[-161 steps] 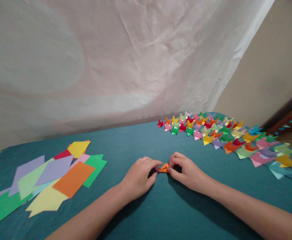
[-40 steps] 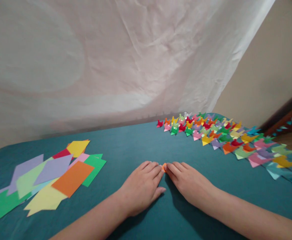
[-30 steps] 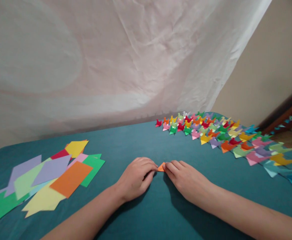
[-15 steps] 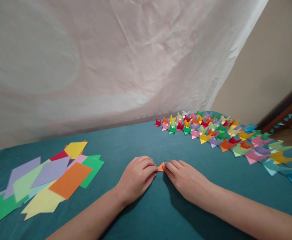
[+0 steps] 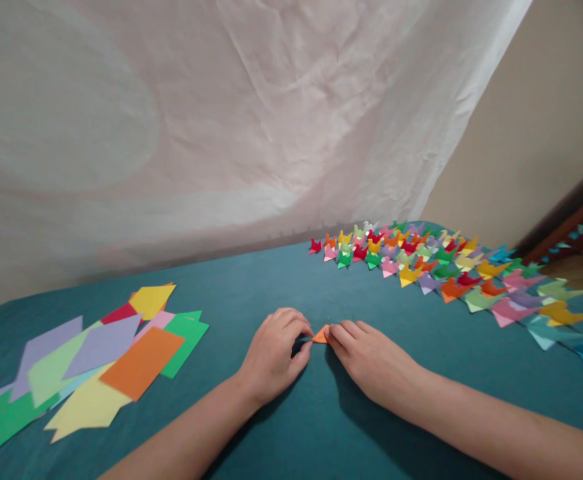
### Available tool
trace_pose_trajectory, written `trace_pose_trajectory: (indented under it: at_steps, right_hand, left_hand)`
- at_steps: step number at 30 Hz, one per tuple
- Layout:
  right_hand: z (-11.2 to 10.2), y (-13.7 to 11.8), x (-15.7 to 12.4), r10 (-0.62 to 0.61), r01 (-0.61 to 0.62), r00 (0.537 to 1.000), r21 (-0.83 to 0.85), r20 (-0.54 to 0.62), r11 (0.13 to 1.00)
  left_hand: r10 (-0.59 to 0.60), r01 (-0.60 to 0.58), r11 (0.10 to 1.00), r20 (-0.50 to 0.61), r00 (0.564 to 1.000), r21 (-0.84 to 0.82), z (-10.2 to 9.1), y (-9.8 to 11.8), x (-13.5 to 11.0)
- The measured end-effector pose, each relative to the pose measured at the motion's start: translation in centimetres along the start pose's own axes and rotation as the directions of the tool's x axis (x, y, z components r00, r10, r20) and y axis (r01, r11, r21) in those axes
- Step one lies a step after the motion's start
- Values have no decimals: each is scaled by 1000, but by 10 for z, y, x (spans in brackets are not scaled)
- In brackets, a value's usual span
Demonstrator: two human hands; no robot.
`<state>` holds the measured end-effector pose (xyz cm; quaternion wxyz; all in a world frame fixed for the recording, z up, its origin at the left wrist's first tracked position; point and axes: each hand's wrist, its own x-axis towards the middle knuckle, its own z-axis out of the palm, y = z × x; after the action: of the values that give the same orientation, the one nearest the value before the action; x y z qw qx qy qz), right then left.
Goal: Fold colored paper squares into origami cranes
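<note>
A small folded piece of orange paper (image 5: 321,335) lies at the middle of the teal cloth, pointed at its left end. My right hand (image 5: 366,350) is closed on its right side, fingertips pressing it near the table, and covers that part of it. My left hand (image 5: 276,360) is curled at the paper's left tip, thumb and forefinger bent into a rounded pinch there. A gap shows inside that curve, behind the fingertips. How firmly the left fingertips grip the tip is hard to see.
Loose coloured paper sheets (image 5: 141,363) overlap in a pile on the left. Rows of small folded paper birds (image 5: 454,290) in many colours stand at the right. Behind the cloth-covered table (image 5: 251,280) hangs a pale sheet (image 5: 271,120); a beige wall (image 5: 526,133) is at the right.
My left thumb and forefinger have bent apart into a rounder shape at the paper's left tip, showing slightly more orange. My right hand has stayed in place.
</note>
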<state>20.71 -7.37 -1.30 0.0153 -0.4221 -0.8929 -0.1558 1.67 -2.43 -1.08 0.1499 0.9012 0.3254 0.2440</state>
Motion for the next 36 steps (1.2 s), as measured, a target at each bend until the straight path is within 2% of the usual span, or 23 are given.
trace_pose_trajectory:
  at_steps: [5,20,22,25,29,33,36]
  right_hand:
    - [1,0,0,-1,1,1000,2,3,1000]
    - [1,0,0,13,-13,1000,5,8,1000]
    - [0,0,0,12,-12,1000,5,9,1000]
    - [0,0,-1,15,-15,1000,6,1,1000]
    - [2,0,0,13,-13,1000,5,-14,1000]
    - [3,0,0,13,-13,1000,4,-9,1000]
    - [2,0,0,19,-19,1000,9,-7,1000]
  left_hand:
    - [-54,53,998,-17,998,-39,4,-1,1]
    - [-109,109,994,25,994,-27,4,-3,6]
    - [-78,78,997,27,997,0,2,-3,5]
    - [38,-42,993,39,999,111,-3,-2,2]
    - [192,-206,932,74,979,298,-9,1,-1]
    - [263,-281,872,99,960,401,-8,3,-2]
    - [273,-298,848,120,955,438,-7,4,-4]
